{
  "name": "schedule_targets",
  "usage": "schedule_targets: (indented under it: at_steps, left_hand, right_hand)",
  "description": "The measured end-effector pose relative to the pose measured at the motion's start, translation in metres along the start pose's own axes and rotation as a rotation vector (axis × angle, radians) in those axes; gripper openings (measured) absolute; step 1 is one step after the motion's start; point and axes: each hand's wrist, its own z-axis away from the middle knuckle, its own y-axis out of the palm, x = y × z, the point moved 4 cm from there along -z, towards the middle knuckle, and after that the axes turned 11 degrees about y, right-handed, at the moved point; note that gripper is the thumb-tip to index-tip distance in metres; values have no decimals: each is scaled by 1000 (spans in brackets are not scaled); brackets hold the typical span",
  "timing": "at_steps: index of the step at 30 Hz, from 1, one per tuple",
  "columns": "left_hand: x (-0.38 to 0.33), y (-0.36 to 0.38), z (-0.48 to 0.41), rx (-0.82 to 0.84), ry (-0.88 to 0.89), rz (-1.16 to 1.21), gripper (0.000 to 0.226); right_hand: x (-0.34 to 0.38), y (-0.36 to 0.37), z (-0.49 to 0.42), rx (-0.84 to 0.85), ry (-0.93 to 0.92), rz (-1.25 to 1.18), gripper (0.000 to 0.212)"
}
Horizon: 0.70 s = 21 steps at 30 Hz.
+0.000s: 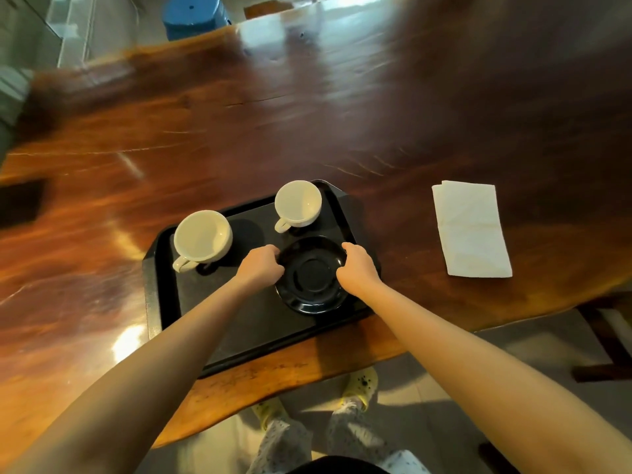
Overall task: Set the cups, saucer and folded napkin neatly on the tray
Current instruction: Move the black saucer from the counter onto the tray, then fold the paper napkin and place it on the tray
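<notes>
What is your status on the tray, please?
Left hand and right hand grip saucer on tray. Napkin off tray. Nothing in the way.

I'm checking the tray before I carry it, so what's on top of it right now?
Two white cups and a black saucer, held by both hands, sit on the tray. The forearms cover part of its surface.

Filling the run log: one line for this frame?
hands: left, right both on saucer | cups: on tray | napkin: on table, off tray
</notes>
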Motion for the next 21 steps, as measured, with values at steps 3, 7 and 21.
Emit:
schedule_targets:
  at_steps: [3, 7, 21]
  left_hand:
    - [-28, -11, 6, -104, 82, -46, 38]
    - [-81, -13, 3, -164, 167, 110, 35]
    - [-233, 70, -91, 63, 213, 431, 28]
  right_hand:
    - [-6, -23, -3, 25, -100, 10, 55]
    - [-24, -73, -9, -7, -180, -81, 41]
    - [-107, -223, -76, -291, 50, 6, 34]
